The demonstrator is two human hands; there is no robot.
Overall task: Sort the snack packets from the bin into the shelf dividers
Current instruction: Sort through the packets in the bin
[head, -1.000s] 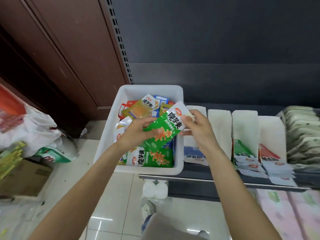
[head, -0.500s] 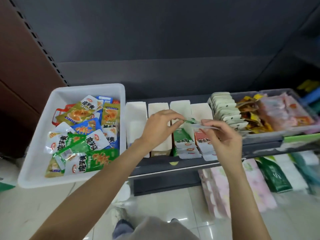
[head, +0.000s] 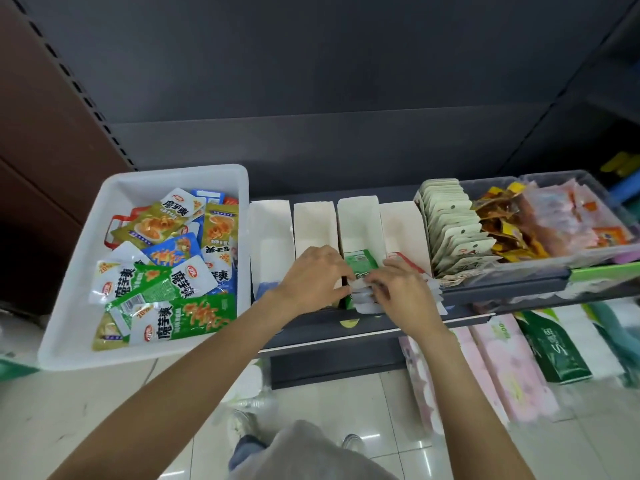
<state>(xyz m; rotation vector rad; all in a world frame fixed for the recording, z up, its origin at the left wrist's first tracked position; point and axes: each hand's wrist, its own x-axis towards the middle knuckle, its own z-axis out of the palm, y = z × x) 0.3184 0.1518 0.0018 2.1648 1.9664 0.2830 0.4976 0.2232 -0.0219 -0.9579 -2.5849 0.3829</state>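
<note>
Here both hands [head: 360, 289] pinch a green packet [head: 360, 263] over the white dividers [head: 358, 220]; bin [head: 69, 289] packets read "20%".

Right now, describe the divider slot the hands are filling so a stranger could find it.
Start at the white bin on the shelf's left end; four white card dividers stand in a row to its right. Take the third divider from the bin. It alone holds green packets, where both hands meet.

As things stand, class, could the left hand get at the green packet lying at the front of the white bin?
Probably yes. The left hand is at the dividers pinching a packet with the right hand; the green packet lies uncovered on top in the open white bin, though the hand must let go first.
</note>
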